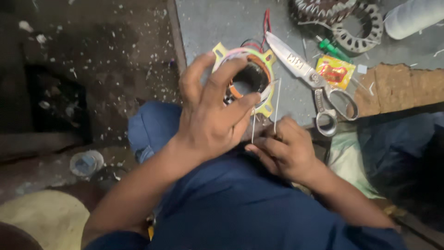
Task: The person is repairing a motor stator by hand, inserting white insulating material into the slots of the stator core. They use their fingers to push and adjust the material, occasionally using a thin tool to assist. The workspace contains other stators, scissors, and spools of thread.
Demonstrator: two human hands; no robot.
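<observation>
left hand (210, 118) clamps the motor coil ring (252, 78) at the bench (217, 23) edge, right hand (284, 150) pinches the white thread (276, 104) (keep it taut, steady ring, i'd say).

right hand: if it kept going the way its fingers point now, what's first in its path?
The right hand points up-left, pinching thin white strands. First in line is probably the stator held by the left hand, or that hand's fingertips; depth is unclear.

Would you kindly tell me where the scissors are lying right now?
In the head view, the scissors lie open on the grey board, right of the motor stator that the left hand grips, beside a small yellow-red packet.
</observation>
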